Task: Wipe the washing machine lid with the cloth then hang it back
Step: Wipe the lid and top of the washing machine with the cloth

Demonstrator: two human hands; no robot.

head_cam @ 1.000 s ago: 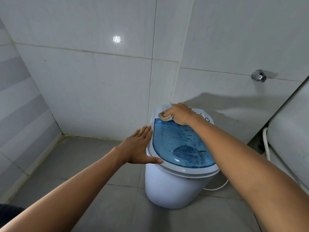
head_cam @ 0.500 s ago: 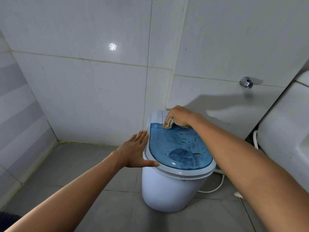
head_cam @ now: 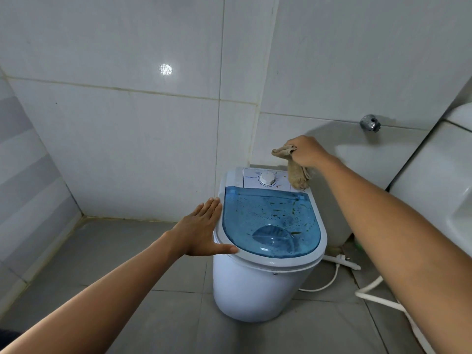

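A small white washing machine (head_cam: 255,290) stands on the grey floor in the tiled corner. Its translucent blue lid (head_cam: 270,221) is down and speckled with dark bits. A white control panel with a round dial (head_cam: 267,179) runs along the back. My right hand (head_cam: 305,152) is raised above the machine's back right corner, shut on a beige cloth (head_cam: 297,176) that hangs down, its end near the panel. My left hand (head_cam: 204,229) rests flat, fingers together, against the lid's left rim.
A chrome wall fitting (head_cam: 370,123) sticks out of the right wall. A white fixture (head_cam: 434,180) fills the right side. A white hose and cord (head_cam: 339,264) lie on the floor behind and to the right of the machine.
My right hand has lifted the cloth off the lid's back edge, up and to the right, uncovering the dial. My left hand has stayed on the rim.
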